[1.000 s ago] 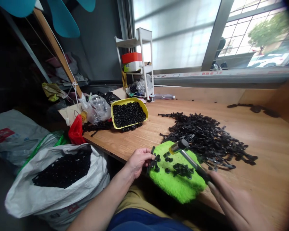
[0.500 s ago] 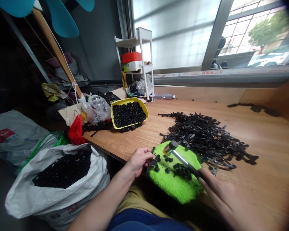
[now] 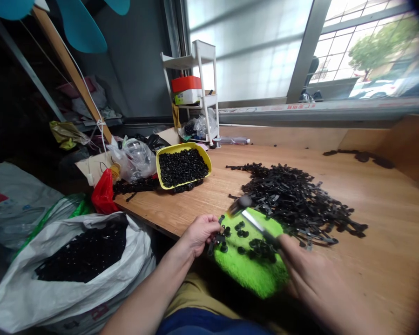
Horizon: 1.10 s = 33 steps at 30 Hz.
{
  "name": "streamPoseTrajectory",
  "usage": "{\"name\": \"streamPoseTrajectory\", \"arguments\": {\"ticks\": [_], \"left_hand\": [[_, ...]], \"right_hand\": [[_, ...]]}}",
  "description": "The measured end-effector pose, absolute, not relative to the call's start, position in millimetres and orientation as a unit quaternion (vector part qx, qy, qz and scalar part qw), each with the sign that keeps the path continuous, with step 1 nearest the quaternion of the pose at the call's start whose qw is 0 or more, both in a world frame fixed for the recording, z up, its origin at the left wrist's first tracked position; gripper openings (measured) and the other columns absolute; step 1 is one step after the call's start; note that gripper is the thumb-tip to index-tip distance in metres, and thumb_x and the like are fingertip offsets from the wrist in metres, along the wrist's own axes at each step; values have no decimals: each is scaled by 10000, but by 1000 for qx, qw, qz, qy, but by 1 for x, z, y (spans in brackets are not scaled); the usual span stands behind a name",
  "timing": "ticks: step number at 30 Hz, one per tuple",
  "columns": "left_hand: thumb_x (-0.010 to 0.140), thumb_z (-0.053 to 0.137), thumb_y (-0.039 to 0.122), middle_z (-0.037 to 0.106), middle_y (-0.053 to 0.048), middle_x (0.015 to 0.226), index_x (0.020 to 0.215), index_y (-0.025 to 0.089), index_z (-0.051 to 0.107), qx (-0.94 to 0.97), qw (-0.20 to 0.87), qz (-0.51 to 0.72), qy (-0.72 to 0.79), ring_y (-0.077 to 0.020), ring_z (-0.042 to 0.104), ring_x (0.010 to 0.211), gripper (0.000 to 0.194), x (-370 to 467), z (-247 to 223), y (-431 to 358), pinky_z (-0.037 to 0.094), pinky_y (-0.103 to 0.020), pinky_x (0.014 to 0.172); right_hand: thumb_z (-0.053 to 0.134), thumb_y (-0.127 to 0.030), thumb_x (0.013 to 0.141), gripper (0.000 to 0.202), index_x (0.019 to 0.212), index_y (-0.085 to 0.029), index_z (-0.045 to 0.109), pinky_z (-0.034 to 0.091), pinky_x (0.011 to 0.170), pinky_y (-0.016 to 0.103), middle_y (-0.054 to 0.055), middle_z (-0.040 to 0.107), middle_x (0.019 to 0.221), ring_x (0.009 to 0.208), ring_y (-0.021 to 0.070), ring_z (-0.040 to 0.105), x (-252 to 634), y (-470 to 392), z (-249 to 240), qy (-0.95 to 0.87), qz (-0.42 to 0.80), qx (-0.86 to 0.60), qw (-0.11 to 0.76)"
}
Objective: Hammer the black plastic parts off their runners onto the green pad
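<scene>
hammer (image 3: 254,220) – 1 – gripped in right hand (image 3: 305,263); left hand (image 3: 200,232) pinches black parts (image 3: 218,238), uncountable

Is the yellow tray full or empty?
Full, or nearly: small black pieces hide the bottom of the yellow tray, reaching near its rim.

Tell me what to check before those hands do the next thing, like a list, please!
1. Hammer held: ok, the right hand is closed around its handle.
2. Black piece held: ok, the left hand pinches it at the edge of the green fuzzy pad.
3. Left fingers a safe way from the hammer's head: cannot tell; the head is blurred and its height doesn't show.
4. Green pad free of loose bits: not ok, small dark parts lie on it.
5. Yellow tray stocked: ok, it's full of small black parts.
</scene>
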<state>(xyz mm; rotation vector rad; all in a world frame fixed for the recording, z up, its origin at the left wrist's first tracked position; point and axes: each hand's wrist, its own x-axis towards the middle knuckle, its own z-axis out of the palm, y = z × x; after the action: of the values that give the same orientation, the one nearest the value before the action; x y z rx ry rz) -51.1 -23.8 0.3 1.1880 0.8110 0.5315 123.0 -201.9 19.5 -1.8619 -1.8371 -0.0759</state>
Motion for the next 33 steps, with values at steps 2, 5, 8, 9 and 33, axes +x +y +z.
{"name": "streamPoseTrajectory", "arguments": {"ticks": [2,5,8,9,33], "left_hand": [[566,563,138,432,64,447,613,149,443,538,718,240,371,-20,319,335,129,-51,0,-23,155,-158,346],[561,563,144,440,62,451,617,154,440,535,723,225,374,-25,325,327,136,-52,-1,-21,172,-159,340],[561,554,138,438,63,447,620,154,447,546,718,218,372,-26,322,320,124,-52,-2,-20,189,-159,335],[562,552,138,432,66,440,621,155,449,549,716,217,372,-26,318,318,120,-52,-2,-20,194,-158,335],[612,684,272,569,-7,561,732,80,668,592,688,228,353,-46,425,460,227,-50,4,-26,264,-170,440]], "right_hand": [[282,-289,897,147,783,-236,359,205,369,274,-39,391,533,384,158,397,123,-201,16,-691,-27,-682,237],[245,-289,925,146,837,-230,346,283,422,257,-24,440,611,472,158,457,123,-199,13,-683,-30,-689,242],[249,-279,908,144,794,-236,325,228,380,267,-35,393,544,414,166,412,123,-197,12,-688,-32,-689,228],[258,-276,894,141,771,-238,314,196,371,275,-36,374,525,392,171,386,123,-197,12,-692,-33,-687,219],[315,-403,943,309,1209,-282,417,300,914,199,-40,456,1222,1107,158,395,165,-235,-16,-603,80,-713,349]]}}
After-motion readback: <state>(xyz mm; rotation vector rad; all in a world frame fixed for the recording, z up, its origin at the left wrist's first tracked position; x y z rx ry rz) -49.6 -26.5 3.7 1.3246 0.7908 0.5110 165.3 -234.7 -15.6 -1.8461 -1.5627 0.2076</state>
